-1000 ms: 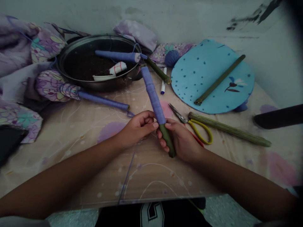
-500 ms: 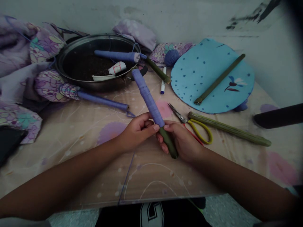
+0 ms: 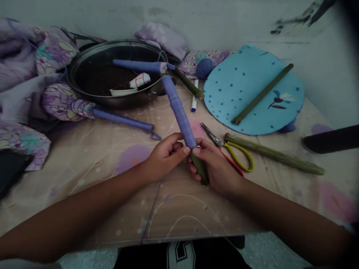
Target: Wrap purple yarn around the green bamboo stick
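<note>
A green plant stick [image 3: 199, 168], its upper part wrapped in purple-blue yarn [image 3: 180, 116], slants up and away in front of me. My right hand [image 3: 221, 166] is closed around the bare lower part, its thumb at the edge of the wrapping. At that same edge, from the left, my left hand [image 3: 169, 155] is closed with its thumb against the stick; its curled fingers are partly hidden. A loose yarn strand [image 3: 151, 211] runs from below my left hand to the table's front edge.
Scissors [image 3: 224, 144] and a thick green stick [image 3: 276, 154] lie to the right. Behind are a blue round mat [image 3: 227, 108] bearing another stick [image 3: 263, 93], a marker [image 3: 194, 96], a yarn ball [image 3: 204, 68] and a metal pan [image 3: 92, 93]. Flowered cloth [image 3: 58, 101] with a yarn-wrapped handle [image 3: 122, 118] sits left.
The wrapped stick has turned a little, its far end shifting right and slightly upward. Both hands keep their hold at the yarn's lower edge.
</note>
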`<control>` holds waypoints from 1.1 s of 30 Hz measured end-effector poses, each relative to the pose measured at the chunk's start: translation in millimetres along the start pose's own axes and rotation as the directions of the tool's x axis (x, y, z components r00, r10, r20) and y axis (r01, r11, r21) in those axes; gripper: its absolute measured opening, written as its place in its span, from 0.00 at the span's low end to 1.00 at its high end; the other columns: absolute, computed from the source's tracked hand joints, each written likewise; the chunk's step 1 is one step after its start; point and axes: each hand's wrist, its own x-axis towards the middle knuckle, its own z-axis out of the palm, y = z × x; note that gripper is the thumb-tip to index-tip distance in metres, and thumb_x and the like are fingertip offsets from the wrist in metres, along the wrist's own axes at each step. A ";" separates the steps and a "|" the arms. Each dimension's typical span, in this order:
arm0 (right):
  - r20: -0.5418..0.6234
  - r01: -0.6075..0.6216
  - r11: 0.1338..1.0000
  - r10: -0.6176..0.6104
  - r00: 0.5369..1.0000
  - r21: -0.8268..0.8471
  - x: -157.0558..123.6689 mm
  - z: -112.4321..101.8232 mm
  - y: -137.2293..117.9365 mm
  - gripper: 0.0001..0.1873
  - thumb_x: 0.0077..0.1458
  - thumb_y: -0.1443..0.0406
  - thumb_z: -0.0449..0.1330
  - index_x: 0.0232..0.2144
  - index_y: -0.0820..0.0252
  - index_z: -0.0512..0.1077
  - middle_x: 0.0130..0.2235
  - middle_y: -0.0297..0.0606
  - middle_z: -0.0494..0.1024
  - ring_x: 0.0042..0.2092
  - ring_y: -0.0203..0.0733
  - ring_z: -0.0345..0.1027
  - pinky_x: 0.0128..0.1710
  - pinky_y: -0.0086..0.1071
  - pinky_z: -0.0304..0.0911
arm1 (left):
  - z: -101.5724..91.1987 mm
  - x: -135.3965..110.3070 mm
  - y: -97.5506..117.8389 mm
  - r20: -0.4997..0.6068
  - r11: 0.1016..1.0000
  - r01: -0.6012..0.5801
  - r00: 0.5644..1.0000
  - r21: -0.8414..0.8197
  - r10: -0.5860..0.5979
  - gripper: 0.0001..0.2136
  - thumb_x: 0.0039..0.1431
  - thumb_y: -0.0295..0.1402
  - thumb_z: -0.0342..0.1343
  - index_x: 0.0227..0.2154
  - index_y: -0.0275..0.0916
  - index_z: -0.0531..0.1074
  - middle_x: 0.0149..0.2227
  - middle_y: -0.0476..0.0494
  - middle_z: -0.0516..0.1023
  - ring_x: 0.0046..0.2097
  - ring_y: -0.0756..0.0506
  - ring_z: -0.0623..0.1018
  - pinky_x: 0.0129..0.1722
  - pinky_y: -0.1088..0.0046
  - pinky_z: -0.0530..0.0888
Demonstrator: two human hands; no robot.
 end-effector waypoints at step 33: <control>0.100 0.034 0.997 -0.028 0.995 -0.067 5.9 -6.5 10.0 0.16 0.56 0.52 0.56 0.31 0.60 0.67 0.25 0.33 0.71 0.22 0.30 0.64 0.20 0.23 0.59 | -1.9 2.0 -5.0 0.115 0.962 0.065 0.993 -0.267 -0.036 0.12 0.57 0.38 0.55 0.38 0.36 0.64 0.22 0.56 0.65 0.23 0.50 0.75 0.25 0.71 0.75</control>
